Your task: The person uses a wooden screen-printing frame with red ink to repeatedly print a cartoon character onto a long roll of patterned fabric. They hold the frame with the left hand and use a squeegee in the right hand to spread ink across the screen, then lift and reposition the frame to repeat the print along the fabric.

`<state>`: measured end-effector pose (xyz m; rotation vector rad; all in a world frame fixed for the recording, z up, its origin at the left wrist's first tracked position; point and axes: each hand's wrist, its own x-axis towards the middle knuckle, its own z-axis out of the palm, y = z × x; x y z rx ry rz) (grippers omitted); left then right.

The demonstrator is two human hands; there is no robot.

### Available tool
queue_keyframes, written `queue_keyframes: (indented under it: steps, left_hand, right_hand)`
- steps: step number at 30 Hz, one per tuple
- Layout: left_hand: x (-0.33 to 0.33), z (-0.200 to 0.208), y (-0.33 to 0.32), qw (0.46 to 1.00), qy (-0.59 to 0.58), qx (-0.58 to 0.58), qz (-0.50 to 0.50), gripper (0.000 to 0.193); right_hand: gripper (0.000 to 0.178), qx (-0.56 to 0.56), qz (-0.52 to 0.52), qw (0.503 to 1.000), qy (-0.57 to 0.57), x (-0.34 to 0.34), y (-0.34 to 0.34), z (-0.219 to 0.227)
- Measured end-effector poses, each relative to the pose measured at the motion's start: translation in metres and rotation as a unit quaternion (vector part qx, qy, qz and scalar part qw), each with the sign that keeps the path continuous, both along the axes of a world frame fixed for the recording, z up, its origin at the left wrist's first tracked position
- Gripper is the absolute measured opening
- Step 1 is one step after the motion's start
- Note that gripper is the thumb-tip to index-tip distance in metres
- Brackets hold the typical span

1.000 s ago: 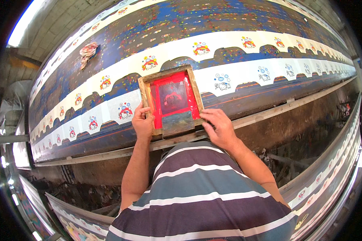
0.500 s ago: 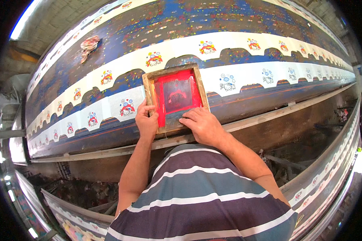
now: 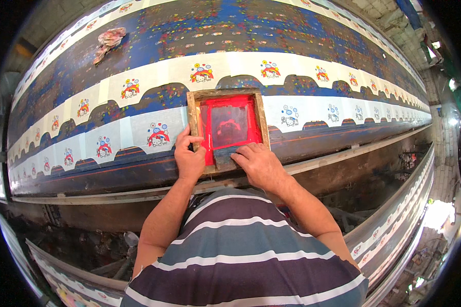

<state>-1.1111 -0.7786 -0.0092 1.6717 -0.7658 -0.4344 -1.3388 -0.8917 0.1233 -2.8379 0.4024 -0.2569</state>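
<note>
the left hand point(image 3: 191, 157) grips the near left side of a wooden-framed red screen point(image 3: 224, 93), which lies across the near row of white printed sheets point(image 3: 143, 125) on a long table point(image 3: 153, 56). the right hand point(image 3: 261, 163) rests bent fingers on a dark flat block point(image 3: 224, 160) at the screen's near end; whether it grips the block cannot be told.

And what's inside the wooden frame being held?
Inside the wooden frame is a greyish panel bordered in red, with a faint reddish arch. A dark flat piece lies at the near end, partly covered by the right hand. What lies beneath the frame is hidden.
</note>
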Motion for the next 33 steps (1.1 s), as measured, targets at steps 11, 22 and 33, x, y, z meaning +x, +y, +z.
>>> queue_keyframes:
  steps: [11,22,33]
  left_hand:
    - [-0.003,0.004,-0.001,1.000,-0.027,0.006,-0.001,0.026]
    - [-0.004,0.007,0.000,0.999,-0.046,-0.005,-0.003,0.026]
    - [-0.004,0.008,0.001,0.999,-0.048,-0.003,-0.004,0.023]
  right_hand:
    - [0.038,0.091,-0.001,0.993,0.080,0.030,-0.068,0.017]
    - [0.038,0.023,-0.060,0.997,-0.047,0.078,-0.127,-0.014]
    - [0.045,-0.015,-0.047,0.997,-0.058,0.025,-0.019,-0.027]
